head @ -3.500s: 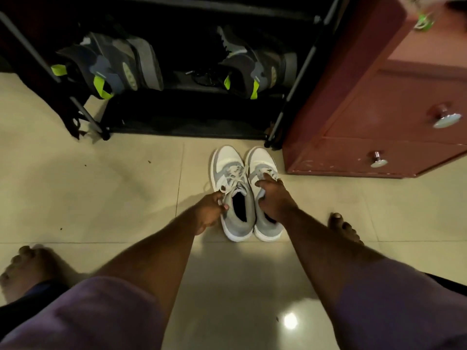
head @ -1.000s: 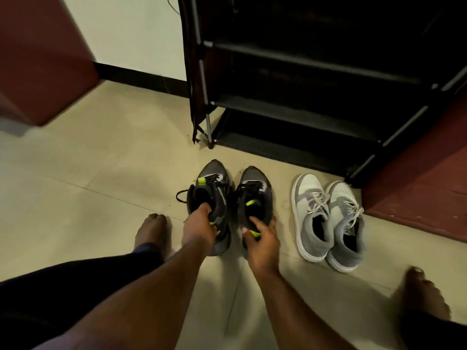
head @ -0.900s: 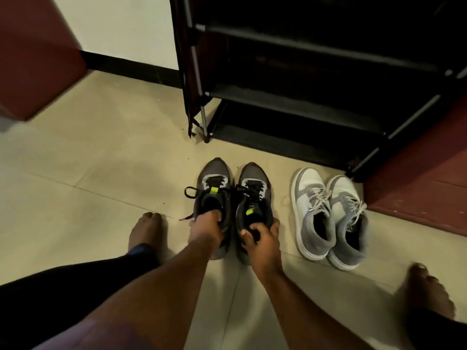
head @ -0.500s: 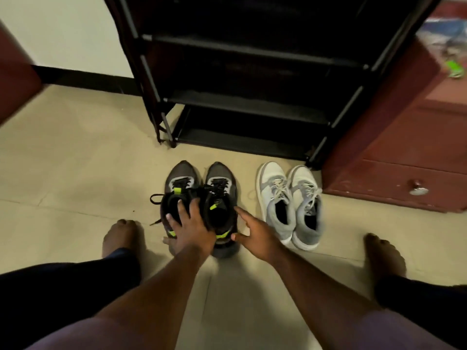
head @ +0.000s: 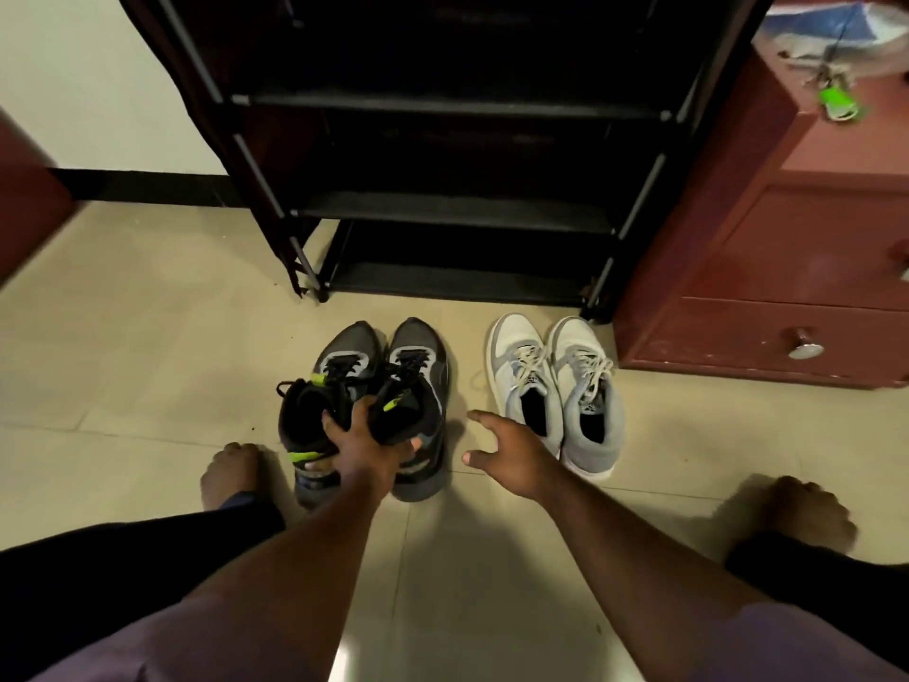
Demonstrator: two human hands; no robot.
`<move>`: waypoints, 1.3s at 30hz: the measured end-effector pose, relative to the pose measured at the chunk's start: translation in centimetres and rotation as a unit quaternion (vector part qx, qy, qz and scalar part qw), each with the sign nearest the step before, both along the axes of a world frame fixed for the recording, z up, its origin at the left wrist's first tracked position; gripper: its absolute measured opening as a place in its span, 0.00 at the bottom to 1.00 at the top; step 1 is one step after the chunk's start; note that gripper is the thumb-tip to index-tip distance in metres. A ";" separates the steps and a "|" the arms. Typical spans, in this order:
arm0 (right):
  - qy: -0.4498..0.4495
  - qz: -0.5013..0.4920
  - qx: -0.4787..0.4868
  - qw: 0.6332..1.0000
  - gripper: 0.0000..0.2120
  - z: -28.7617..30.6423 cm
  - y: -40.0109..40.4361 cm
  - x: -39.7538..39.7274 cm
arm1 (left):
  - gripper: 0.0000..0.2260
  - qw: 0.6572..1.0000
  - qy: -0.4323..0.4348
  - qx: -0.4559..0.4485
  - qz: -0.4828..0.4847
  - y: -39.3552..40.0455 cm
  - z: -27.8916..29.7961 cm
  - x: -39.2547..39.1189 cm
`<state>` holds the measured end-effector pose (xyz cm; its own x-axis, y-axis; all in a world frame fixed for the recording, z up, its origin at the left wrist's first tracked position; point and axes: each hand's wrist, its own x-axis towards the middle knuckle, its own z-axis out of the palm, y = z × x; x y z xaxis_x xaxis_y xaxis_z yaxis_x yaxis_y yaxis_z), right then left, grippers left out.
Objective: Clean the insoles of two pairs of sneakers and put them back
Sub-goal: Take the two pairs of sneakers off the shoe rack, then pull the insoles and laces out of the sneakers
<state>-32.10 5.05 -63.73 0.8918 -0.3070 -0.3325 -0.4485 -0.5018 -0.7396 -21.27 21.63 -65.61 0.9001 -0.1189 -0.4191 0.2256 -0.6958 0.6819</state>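
Looking down at the floor, I take the black shoe rack (head: 442, 214) as my landmark. Just in front of it stand 2 pairs: the dark grey sneakers (head: 423, 356) with green tabs before its middle, and the light grey sneakers (head: 556, 386) before its right leg, close to the red cabinet (head: 787, 268).

My left hand (head: 366, 445) lies over the heel end of the dark pair, fingers curled down into both collars and the thumb hooked round the outside of the right shoe, so it grips the 2 shoes together. My right hand (head: 511, 455) hovers between the 2 pairs, fingers spread and slightly bent, touching nothing. I cannot see any insole; each one appears to be still inside its shoe, hidden in the dark openings.

I judge the task barely begun, with all 4 insoles yet to come out.

What worries me:
- Gripping 2 shoes in 1 hand is weak; if I lift, 1 could slip and tip over.
- The loose black lace loop on the left shoe could catch my fingers.
- Pulling an insole with the shoe unsteadied would drag the shoe along the smooth tiles.
- The dim light inside the collars makes a blind pinch likely to grab lining instead.
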 end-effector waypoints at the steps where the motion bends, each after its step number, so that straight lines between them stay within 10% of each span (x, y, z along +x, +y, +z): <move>1: -0.005 0.002 0.006 1.000 0.30 -0.2 0.4 0.8 | 0.35 1.000 -0.010 0.005 0.007 0.2 -0.2 0.4; 14: 0.008 -0.051 -0.020 0.998 0.28 0.4 -2.5 -0.1 | 0.46 0.996 0.041 -0.059 0.057 -1.3 0.1 3.7; 18: 0.010 -0.089 -0.088 0.992 0.22 0.4 -5.4 -2.2 | 0.40 0.996 0.012 0.071 0.054 -3.4 2.5 1.7; 22: 0.031 -0.117 -0.160 0.980 0.20 -1.2 -7.4 -4.4 | 0.36 0.911 -0.270 0.243 -0.197 -7.5 2.9 -4.3; 27: 0.142 -0.043 -0.254 0.956 0.24 -3.6 -7.3 -5.6 | 0.26 0.809 -0.227 0.196 -0.506 -13.8 0.6 -7.6; 39: 0.153 -0.011 -0.234 0.960 0.14 -2.4 -5.5 -9.1 | 0.18 0.798 -0.219 0.307 -0.471 -12.2 -0.3 -4.6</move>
<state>-41.16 -0.41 -66.13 0.7660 -0.5043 -0.3986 -0.6231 -0.7350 -0.2675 -25.91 9.42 -65.95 0.6094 -0.7219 -0.3278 -0.7601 -0.6496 0.0174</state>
